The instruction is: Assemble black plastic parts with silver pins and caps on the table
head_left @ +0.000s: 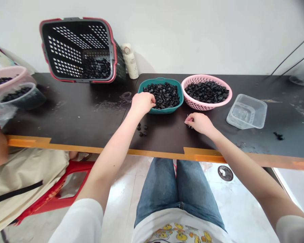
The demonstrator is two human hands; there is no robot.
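My left hand (142, 103) reaches over the near left rim of a teal bowl (178, 103) full of small black round parts (164, 94), fingers curled down among them. My right hand (199, 122) rests on the black table (78, 111) in front of a pink basket (205, 105) of similar black parts, fingers pinched on a small thin item I cannot make out. A few loose black parts (142, 130) lie on the table between my hands.
An empty clear plastic tub (247, 111) sits right of the pink basket. A black and red shopping basket (78, 50) lies tipped at the back left beside a white bottle (130, 60). Another person (5, 162) sits at the left with a pink bowl (12, 72) and a clear bowl (30, 98).
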